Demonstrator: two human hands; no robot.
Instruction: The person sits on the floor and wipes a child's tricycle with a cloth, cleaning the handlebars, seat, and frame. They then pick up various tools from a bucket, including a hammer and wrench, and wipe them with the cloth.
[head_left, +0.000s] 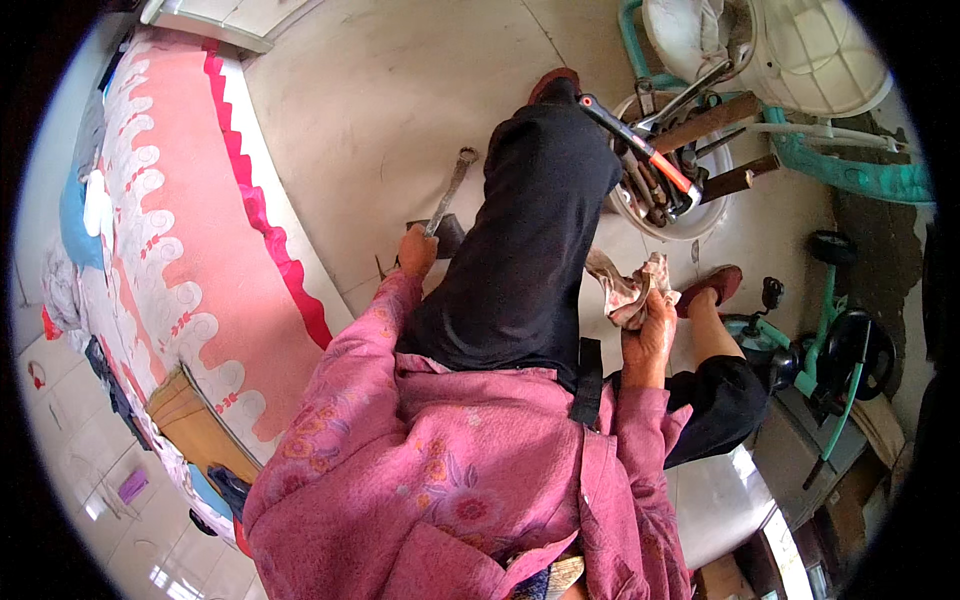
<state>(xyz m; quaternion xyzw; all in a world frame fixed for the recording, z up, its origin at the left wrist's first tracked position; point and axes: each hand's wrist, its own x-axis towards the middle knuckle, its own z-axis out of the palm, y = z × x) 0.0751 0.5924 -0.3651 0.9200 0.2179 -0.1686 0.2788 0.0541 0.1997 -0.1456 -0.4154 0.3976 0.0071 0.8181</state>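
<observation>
My left hand (417, 252) grips the near end of a metal ring wrench (448, 193), whose ring end points away from me over the floor. Below the wrench, a dark block-like object (450, 236) is partly hidden by my leg. In my right hand (651, 337) is a crumpled, stained cloth (634, 289) with a reddish pattern, held between thumb and fingers. Just beyond it stands a white bucket (724, 225) full of tools. A hammer (637, 142) with a black and orange handle lies across the top, beside wooden handles (705, 124) and other metal tools.
A bed with a pink and white cover (225, 262) runs along the left. At the right are a green-framed wheeled thing (825, 360) with a black wheel and pedal, green tubing (840, 169) and a white plastic basket (817, 52). Tiled floor (375, 90) stretches ahead.
</observation>
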